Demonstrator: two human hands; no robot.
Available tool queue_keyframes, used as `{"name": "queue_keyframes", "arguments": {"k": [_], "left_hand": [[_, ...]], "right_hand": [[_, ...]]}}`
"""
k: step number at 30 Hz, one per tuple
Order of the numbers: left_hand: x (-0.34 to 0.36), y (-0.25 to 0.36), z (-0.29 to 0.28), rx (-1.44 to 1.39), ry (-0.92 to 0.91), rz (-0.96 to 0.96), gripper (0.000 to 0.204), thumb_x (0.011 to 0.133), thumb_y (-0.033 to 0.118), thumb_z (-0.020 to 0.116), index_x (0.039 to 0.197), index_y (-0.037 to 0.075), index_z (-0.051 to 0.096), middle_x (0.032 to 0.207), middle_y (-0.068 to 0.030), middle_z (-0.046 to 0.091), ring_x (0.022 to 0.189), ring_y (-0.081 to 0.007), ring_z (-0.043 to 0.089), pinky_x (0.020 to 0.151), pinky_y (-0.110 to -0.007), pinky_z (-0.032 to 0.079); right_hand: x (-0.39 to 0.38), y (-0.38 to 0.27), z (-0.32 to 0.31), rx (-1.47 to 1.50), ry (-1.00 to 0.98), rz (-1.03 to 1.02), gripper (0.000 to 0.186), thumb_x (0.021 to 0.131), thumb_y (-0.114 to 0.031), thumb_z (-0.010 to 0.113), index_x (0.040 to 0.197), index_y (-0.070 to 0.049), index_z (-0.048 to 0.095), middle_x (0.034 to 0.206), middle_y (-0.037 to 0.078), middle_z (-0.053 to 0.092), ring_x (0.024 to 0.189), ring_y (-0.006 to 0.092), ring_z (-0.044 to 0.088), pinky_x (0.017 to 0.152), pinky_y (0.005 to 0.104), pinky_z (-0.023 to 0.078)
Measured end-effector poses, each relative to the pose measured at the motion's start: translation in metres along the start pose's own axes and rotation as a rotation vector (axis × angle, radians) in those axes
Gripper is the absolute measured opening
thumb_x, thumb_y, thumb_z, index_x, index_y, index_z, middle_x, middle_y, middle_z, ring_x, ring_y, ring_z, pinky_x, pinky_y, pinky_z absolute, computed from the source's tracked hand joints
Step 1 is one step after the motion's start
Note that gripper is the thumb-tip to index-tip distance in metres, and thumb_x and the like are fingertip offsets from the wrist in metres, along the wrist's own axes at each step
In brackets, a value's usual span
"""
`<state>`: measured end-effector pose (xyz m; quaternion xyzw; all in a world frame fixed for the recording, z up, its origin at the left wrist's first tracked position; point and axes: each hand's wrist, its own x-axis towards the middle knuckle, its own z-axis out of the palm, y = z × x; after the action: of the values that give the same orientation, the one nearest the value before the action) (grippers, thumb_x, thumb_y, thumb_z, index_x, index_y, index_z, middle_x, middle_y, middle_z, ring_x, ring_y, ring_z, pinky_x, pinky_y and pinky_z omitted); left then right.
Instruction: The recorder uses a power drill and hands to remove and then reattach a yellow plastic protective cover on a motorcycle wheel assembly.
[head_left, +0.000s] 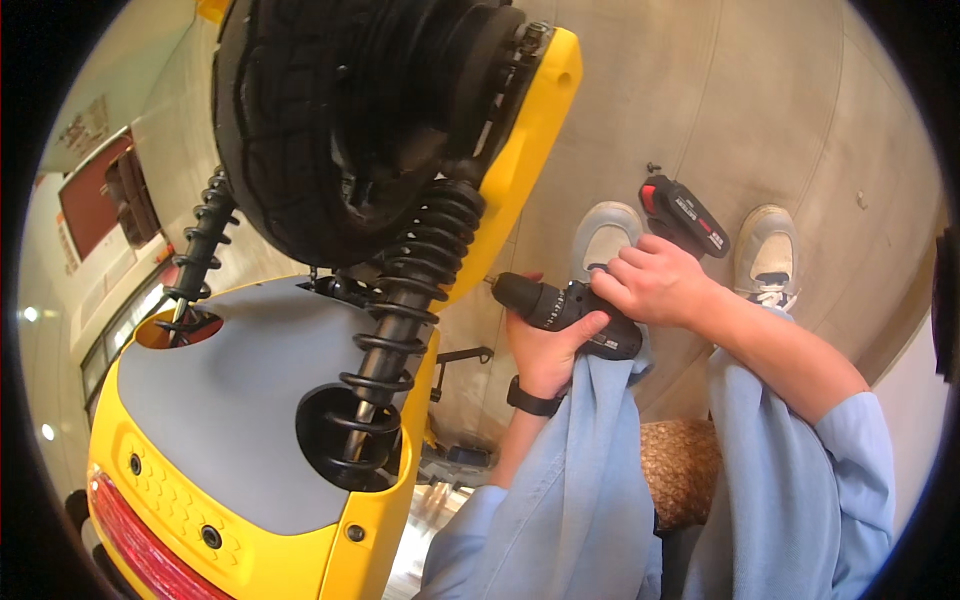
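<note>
A black cordless drill [614,340] lies across both my hands, its chuck pointing left toward the yellow vehicle. My left hand [542,352] cups the drill's body from below, the thumb laid over it. Closed around the handle is my right hand [650,283], which hides most of it. The black and red battery pack [688,216] sits beyond my right knuckles, above my shoes. A small bit seems to stick out of the chuck, though it is hard to make out. The drill tip is apart from the yellow side arm [520,170].
Left of me stands the yellow and grey vehicle body [250,390], with a large black tyre [290,130] and two coil-spring shock absorbers [405,290]. A thin black bracket [462,355] juts out toward my left wrist. Small dark screws [653,168] lie on the floor near the battery.
</note>
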<state>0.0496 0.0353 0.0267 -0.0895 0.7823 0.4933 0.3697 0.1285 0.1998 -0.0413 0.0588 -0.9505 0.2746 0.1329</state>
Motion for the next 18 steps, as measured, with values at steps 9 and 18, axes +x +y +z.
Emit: {"name": "queue_keyframes", "arguments": {"k": [9,18], "left_hand": [[-0.0006,-0.0049,-0.0007,0.071,0.043,0.02,0.088,0.054,0.014,0.095,0.123,-0.002,0.042,0.109,-0.0073,0.05,0.095,-0.0162,0.055,0.083,-0.031,0.05],[0.0003,-0.0043,0.0002,0.107,0.072,0.021,0.083,0.055,0.018,0.095,0.118,-0.002,0.046,0.108,-0.0071,0.051,0.095,-0.0167,0.054,0.085,-0.031,0.048]], "right_hand": [[0.0006,-0.0003,0.0004,0.011,-0.031,-0.001,0.01,0.073,-0.018,0.06,0.08,-0.016,0.053,0.062,-0.005,0.051,0.062,0.0118,0.056,0.06,0.027,0.042],[0.0005,-0.0003,0.0042,0.039,-0.043,0.002,0.011,0.073,-0.019,0.06,0.081,-0.016,0.053,0.063,-0.005,0.051,0.062,0.012,0.055,0.06,0.0277,0.041]]}}
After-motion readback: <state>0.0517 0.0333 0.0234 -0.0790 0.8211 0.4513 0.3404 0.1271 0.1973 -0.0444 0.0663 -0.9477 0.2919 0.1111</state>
